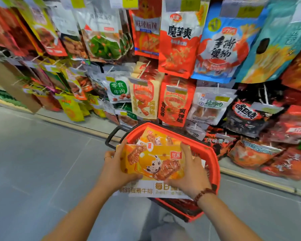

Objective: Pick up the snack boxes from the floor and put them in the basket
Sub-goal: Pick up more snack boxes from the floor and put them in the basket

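Observation:
A yellow snack box point(153, 162) with pictures of meat and a speckled egg is held flat over the red shopping basket point(214, 159). My left hand point(114, 168) grips its left edge and my right hand point(192, 173) grips its right edge. Below it, inside the basket, lies another yellow snack box point(156, 136) of the same kind. The basket stands on the grey floor by the shelf, its black handle point(111, 136) folded out to the left. The held box hides most of the basket's inside.
A rack of hanging snack bags point(177, 49) fills the wall behind and to the right of the basket, reaching close to the floor. Grey tiled floor point(42, 162) stretches to the left. A brown cardboard panel point(10, 84) leans at the far left.

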